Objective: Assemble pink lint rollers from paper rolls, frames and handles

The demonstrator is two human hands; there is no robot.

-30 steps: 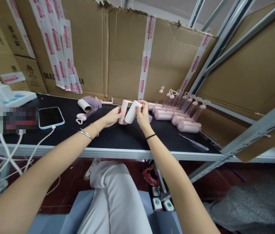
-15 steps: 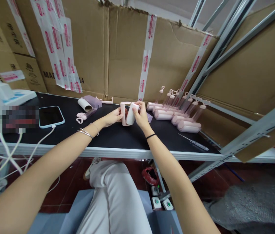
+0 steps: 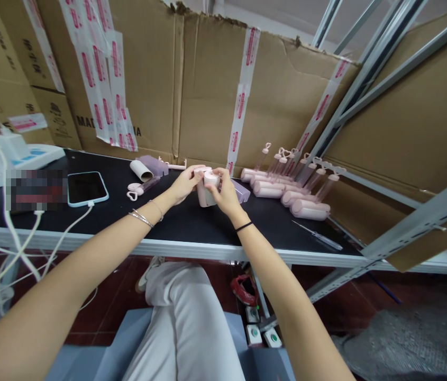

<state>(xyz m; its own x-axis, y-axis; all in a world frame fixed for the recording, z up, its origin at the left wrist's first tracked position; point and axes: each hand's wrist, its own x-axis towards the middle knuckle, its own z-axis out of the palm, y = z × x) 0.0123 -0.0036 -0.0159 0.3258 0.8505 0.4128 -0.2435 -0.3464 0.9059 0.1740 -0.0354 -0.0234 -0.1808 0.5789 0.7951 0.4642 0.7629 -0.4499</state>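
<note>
Over the middle of the table, my left hand (image 3: 185, 186) is closed around a pale pink curved casing (image 3: 202, 194). My right hand (image 3: 227, 193) grips a white roll with a pinkish round end (image 3: 212, 180), held against the casing. Fingers hide part of both pieces, so how deep the roll sits inside I cannot tell. Just behind my right hand lies a translucent purple piece (image 3: 241, 191). Left of my hands are a hollow white tube (image 3: 140, 170), another purple piece (image 3: 155, 165) and a heart-ended part with a clear stem (image 3: 143, 188).
Several pink rollers (image 3: 268, 189) with clear stems and heart-shaped ends line the right side. A screwdriver (image 3: 320, 237) lies near the front right edge. On the left are a phone (image 3: 87, 188), white cables and a power strip (image 3: 44, 154). Cardboard (image 3: 203, 95) walls the back.
The white roll, earlier tilted beside the casing, is now against it with its round end facing me. My left hand has shifted up along the casing. The view has moved slightly.
</note>
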